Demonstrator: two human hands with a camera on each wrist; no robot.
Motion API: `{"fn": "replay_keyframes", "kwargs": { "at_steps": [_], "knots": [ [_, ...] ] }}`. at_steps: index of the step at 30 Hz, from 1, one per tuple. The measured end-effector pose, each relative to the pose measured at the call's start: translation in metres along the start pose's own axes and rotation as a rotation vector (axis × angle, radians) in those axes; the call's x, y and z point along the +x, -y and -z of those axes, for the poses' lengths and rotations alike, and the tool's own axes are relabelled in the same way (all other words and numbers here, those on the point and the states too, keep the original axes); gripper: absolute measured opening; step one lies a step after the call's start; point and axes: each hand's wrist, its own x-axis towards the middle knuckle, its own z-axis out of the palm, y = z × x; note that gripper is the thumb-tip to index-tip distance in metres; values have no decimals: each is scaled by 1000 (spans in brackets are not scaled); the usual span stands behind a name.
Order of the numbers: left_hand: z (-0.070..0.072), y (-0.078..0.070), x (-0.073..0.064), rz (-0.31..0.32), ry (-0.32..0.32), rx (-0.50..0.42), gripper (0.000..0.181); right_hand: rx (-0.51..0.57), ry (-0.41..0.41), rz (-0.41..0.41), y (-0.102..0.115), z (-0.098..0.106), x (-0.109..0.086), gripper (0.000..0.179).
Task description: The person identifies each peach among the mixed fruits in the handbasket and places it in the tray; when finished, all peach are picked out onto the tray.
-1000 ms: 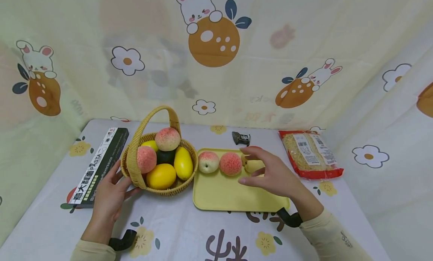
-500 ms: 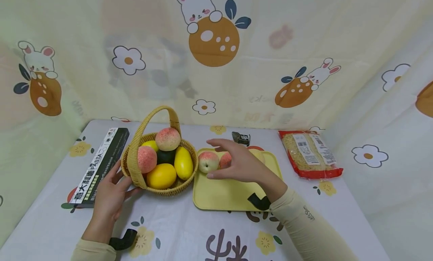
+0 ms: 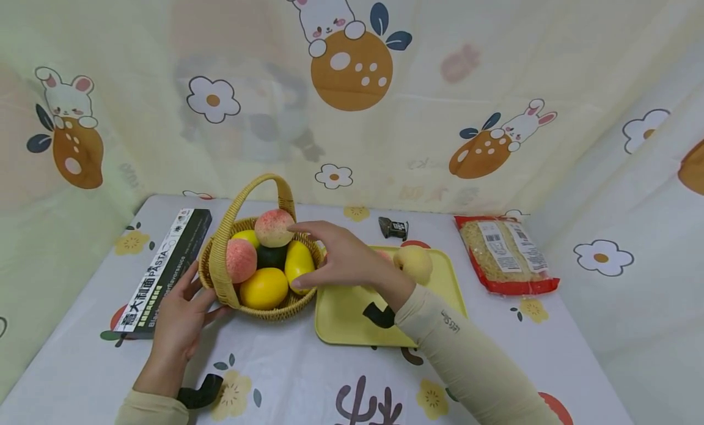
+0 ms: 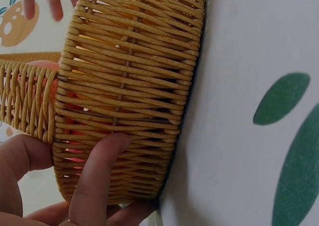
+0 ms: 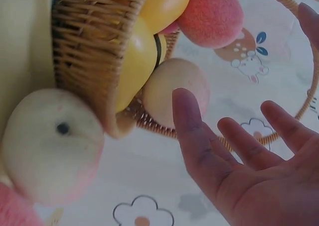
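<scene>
A wicker basket (image 3: 277, 314) with a tall handle holds a pale peach (image 3: 274, 228), a redder peach (image 3: 241, 261), a yellow oval fruit (image 3: 264, 288), a longer yellow fruit (image 3: 299, 263) and a dark green one. At its left side my left hand (image 3: 178, 327) grips the woven wall; the thumb (image 4: 102, 161) lies along the weave in the left wrist view. My right hand (image 3: 346, 257) reaches over the basket's right rim, fingers spread, holding nothing. In the right wrist view the pale peach (image 5: 164, 91) appears beyond the thumb, contact unclear.
A yellow tray (image 3: 352, 327) lies right of the basket, bearing a pear (image 3: 415, 265) and peaches mostly hidden by my right arm. A pasta box (image 3: 165, 272) lies left, a red-edged bag (image 3: 503, 251) right, a small black packet (image 3: 393, 228) behind.
My right hand has moved left from above the pear, across the tray, to the basket's right side. The left hand stays on the basket. The pear now shows uncovered.
</scene>
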Motion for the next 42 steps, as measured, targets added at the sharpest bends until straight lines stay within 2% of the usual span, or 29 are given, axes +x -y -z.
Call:
{"fn": "replay_keyframes", "kwargs": {
  "at_steps": [5, 13, 22, 31, 37, 42],
  "knots": [
    [2, -2, 1, 7, 0, 5, 85, -60, 26, 60, 9, -7, 18, 94],
    [2, -3, 0, 26, 14, 15, 87, -57, 90, 67, 24, -19, 38, 92],
    [2, -2, 0, 16, 13, 29, 86, -200, 146, 139, 31, -35, 66, 87],
    [1, 1, 1, 1, 8, 19, 86, -328, 206, 162, 34, -48, 85, 85],
    [2, 0, 2, -1, 19, 20, 85, -360, 207, 128, 38, -57, 94, 80],
    [4, 0, 1, 2, 27, 8, 85, -405, 190, 151, 41, -65, 100, 67]
  ]
}}
